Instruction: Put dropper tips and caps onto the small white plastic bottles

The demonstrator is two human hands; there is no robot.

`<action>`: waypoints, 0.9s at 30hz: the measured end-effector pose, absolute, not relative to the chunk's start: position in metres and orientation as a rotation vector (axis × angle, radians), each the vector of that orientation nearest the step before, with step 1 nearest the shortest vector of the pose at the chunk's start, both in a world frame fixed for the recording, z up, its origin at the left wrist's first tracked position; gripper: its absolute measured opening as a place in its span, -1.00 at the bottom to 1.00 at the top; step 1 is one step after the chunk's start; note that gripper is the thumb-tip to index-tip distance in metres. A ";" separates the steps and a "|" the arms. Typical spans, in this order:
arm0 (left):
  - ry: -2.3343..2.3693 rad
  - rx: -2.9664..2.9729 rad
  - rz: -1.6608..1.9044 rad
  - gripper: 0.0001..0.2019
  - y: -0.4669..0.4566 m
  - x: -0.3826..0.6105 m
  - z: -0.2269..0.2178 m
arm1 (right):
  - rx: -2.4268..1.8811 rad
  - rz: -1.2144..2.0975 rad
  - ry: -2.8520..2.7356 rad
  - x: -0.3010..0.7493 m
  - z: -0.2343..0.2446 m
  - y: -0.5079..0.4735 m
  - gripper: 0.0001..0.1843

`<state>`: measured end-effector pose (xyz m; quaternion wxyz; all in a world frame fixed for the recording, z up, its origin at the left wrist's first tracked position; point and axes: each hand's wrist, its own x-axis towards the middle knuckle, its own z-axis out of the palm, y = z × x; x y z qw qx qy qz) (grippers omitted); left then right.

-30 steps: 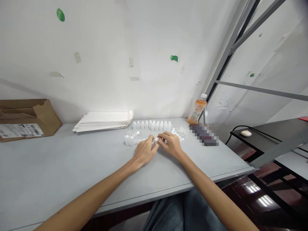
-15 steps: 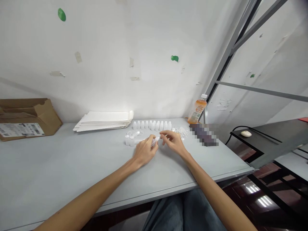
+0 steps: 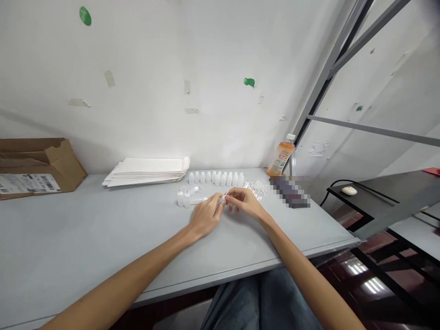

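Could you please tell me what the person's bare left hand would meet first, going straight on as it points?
Most likely the bare right hand: its fingertips are just ahead, at the small whitish plastic piece in the left hand. Exact depth is unclear.

Center: two hands, about ten small white squeeze bottles in row, two white bottles just left. Right half: one drink bottle, one computer mouse. Left edge: one cardboard box. Upper half: three green wall patches.
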<state>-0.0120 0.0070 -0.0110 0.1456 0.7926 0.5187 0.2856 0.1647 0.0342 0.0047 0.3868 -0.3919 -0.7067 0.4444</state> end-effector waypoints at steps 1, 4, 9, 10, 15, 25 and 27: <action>1.482 2.286 0.819 -0.69 0.007 -0.012 -0.011 | -0.999 1.131 -1.805 0.165 0.004 0.034 -0.63; 1.466 2.287 0.835 -0.66 0.006 -0.012 -0.009 | -1.003 1.144 -1.793 0.165 0.004 0.035 -0.60; 1.511 2.241 0.864 -0.70 0.005 -0.011 -0.007 | -1.013 1.147 -1.758 0.165 0.007 0.033 -0.59; 1.518 2.234 0.856 -0.69 0.005 -0.010 -0.007 | -1.026 1.138 -1.748 0.165 0.008 0.033 -0.59; 1.530 2.236 0.834 -0.74 0.005 -0.011 -0.007 | -1.062 1.123 -1.746 0.165 0.010 0.031 -0.58; 1.486 2.209 0.884 -0.70 0.006 -0.011 -0.008 | -1.017 1.227 -1.736 0.164 0.010 0.031 -0.56; 1.486 2.194 0.876 -0.70 0.006 -0.011 -0.007 | -1.000 1.245 -1.723 0.164 0.010 0.031 -0.56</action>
